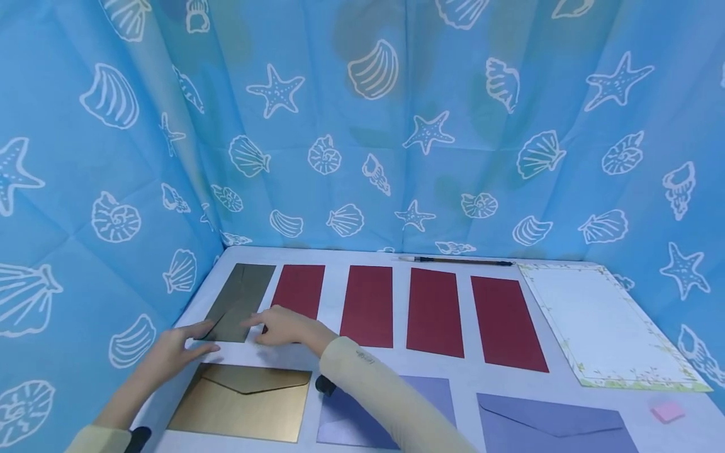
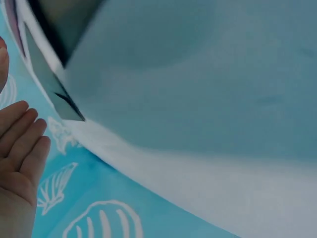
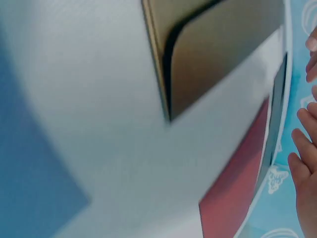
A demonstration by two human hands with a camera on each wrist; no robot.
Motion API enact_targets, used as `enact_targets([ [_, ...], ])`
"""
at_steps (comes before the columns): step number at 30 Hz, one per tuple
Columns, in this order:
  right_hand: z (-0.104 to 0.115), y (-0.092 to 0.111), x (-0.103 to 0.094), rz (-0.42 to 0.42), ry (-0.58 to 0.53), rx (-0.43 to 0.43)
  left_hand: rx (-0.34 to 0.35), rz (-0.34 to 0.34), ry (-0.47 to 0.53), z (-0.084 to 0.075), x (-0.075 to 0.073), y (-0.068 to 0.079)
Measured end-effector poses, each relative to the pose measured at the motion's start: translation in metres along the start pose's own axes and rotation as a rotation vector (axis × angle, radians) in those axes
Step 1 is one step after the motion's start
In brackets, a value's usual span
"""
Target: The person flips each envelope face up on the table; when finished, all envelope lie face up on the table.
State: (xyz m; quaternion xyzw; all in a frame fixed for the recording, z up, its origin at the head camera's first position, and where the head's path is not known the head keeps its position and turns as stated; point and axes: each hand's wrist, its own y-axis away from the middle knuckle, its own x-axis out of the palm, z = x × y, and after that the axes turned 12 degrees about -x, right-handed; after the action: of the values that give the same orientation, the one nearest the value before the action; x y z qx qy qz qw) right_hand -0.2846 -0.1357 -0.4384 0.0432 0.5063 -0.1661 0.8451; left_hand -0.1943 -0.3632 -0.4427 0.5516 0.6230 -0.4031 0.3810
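One line of small lettering marks the cream sleeve (image 1: 396,399) on the right arm, too small to read surely. The dark olive envelope (image 1: 249,290) lies at the far left of the table (image 1: 510,384), close to its left edge, with shell-patterned blue cloth (image 1: 136,264) just beyond. The left hand (image 1: 170,355), thumb and fingers apart, is at its near left corner, gripping nothing; the right hand (image 1: 289,328) points its index finger to the right edge, also holding nothing. White strips of table separate it from four red rectangles (image 1: 368,305) and the gold envelope (image 1: 243,409). The left wrist view shows nearly straight fingers (image 2: 22,131); the right one, the gold flap's dark outline.
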Motion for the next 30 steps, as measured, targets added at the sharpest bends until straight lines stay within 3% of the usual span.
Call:
enact_targets([
  [13, -0.009, 0.030, -0.020, -0.022, 0.028, -0.064, 0.013, -0.052, 0.070, -0.023, 0.010, 0.012],
  [19, -0.014, 0.053, -0.033, -0.025, 0.015, -0.086, 0.115, -0.137, 0.129, -0.044, 0.016, 0.023],
  [23, -0.018, 0.069, -0.040, -0.015, -0.013, -0.044, 0.171, -0.137, 0.158, -0.055, 0.021, 0.028],
  [30, -0.032, 0.089, -0.049, -0.006, -0.054, 0.054, 0.209, -0.092, 0.199, -0.068, 0.027, 0.028],
])
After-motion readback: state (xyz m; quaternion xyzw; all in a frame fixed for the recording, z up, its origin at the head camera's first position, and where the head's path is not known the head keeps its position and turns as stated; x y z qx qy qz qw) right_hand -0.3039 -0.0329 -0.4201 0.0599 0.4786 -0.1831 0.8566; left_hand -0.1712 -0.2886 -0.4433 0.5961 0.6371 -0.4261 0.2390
